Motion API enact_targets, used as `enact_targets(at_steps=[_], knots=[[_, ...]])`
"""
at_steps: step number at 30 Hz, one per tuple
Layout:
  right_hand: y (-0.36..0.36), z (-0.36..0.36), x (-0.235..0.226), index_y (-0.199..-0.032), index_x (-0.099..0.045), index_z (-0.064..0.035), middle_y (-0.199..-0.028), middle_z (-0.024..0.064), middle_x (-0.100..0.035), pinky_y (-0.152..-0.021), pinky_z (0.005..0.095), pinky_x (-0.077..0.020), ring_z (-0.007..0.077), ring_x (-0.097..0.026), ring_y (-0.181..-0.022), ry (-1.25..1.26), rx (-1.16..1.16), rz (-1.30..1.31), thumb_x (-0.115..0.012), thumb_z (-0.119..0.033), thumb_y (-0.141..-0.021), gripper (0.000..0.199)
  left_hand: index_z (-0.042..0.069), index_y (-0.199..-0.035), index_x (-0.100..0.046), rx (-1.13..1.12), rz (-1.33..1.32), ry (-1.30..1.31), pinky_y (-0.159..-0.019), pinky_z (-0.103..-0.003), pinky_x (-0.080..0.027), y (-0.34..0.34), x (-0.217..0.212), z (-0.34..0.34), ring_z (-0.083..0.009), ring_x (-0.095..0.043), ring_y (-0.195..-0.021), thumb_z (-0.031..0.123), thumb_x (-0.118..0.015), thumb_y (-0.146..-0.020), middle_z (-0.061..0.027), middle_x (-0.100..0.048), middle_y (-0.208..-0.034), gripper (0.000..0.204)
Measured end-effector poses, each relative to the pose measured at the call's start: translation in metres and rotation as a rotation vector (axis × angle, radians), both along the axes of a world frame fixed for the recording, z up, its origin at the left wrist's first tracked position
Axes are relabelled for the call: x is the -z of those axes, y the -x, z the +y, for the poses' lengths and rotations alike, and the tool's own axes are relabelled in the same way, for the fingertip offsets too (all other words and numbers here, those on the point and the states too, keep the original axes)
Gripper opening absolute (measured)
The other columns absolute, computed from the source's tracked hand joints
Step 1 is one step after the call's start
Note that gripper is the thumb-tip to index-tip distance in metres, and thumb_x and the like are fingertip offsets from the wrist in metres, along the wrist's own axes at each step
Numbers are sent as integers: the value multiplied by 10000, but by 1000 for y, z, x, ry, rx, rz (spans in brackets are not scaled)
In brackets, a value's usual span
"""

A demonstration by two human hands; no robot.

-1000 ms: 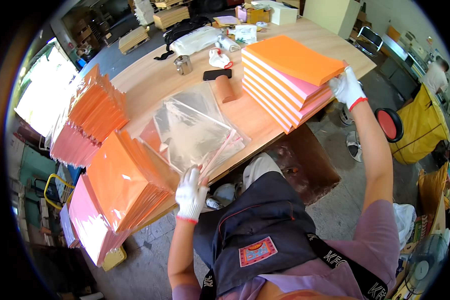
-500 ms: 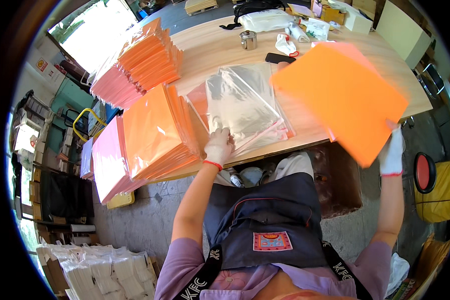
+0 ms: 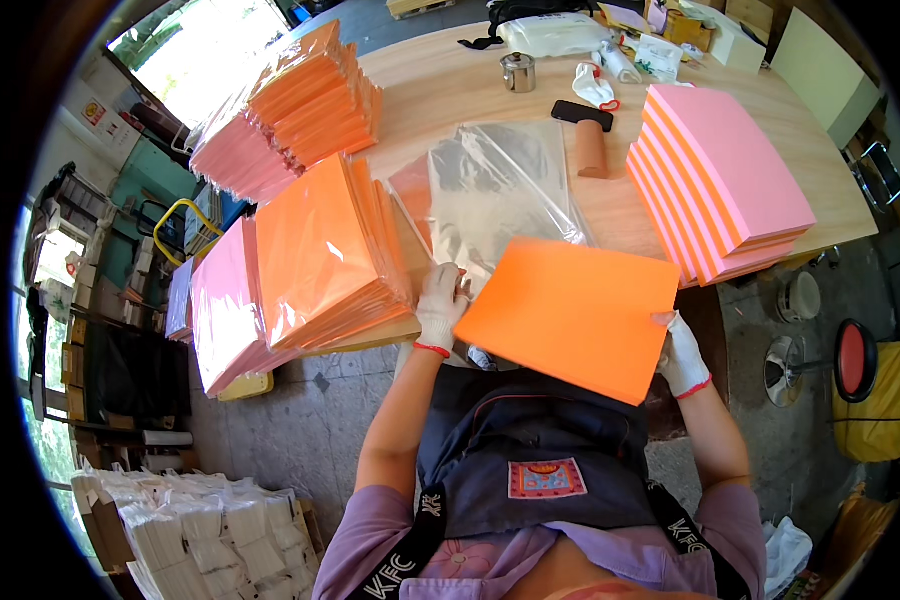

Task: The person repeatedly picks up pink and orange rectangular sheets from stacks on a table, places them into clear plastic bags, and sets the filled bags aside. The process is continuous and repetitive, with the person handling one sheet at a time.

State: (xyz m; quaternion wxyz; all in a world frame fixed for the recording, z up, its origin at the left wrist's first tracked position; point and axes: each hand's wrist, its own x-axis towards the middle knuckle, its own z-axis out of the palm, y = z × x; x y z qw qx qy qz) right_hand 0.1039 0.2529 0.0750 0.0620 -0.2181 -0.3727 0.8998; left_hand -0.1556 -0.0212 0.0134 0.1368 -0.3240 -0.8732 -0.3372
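My right hand (image 3: 682, 356), in a white glove, grips the right edge of a bundle of orange paper sheets (image 3: 570, 312) held flat over the table's front edge. In a matching white glove, my left hand (image 3: 442, 305) touches the bundle's left corner and rests on the near edge of a stack of clear plastic bags (image 3: 495, 190) lying on the wooden table (image 3: 450, 90). A tall stack of pink and orange paper (image 3: 725, 185) stands to the right of the bags.
Bagged orange packs (image 3: 325, 250) and pink packs (image 3: 225, 305) lean at the left, with more piled behind (image 3: 290, 110). A brown tape roll (image 3: 591, 148), black phone (image 3: 581, 113), metal cup (image 3: 518, 71) and boxes sit farther back. Stools (image 3: 854, 360) stand right; white bundles (image 3: 200, 530) lie on the floor.
The orange bundle has come down from the right, from held up high to flat in front of me. My left hand stays at the bags' near edge.
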Motion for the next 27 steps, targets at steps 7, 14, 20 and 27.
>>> enact_targets(at_steps=[7, 14, 20, 27], knots=[[-1, -7, 28, -1010, -536, -30, -484, 9, -464, -281, 209, -278, 91, -369, -301, 40, 160, 41, -510, -266, -883, 268, 137, -1020, -608, -65, -134, -22, -612, -361, -490, -3, -13, 0, -227, -615, -687, 5, -558, -728, -45, -607, -897, 325], [-10, -15, 37, -1064, -518, -44, -477, 2, -452, -292, 195, -293, 83, -357, -305, 105, 197, 64, -501, -263, -893, 279, 185, -1096, -619, 61, 120, -36, -522, -325, -461, -6, -32, 4, -191, -590, -606, -33, -546, -714, -27, -589, -806, 446], [-8, -27, 48, -1033, -526, -21, -544, 30, -466, -332, 221, -269, 109, -367, -358, 201, 187, 211, -502, -240, -902, 256, 168, -1080, -609, 149, 217, 187, -537, -302, -497, -16, -46, 13, -188, -632, -655, 21, -631, -682, -12, -625, -935, 425], [12, -54, 74, -1071, -511, -24, -588, 41, -499, -323, 231, -291, 122, -392, -358, 171, 207, 362, -547, -191, -874, 260, 124, -1188, -535, 229, 162, -151, -582, -303, -518, -44, -29, 16, -189, -646, -746, -51, -613, -708, -65, -622, -1011, 517]])
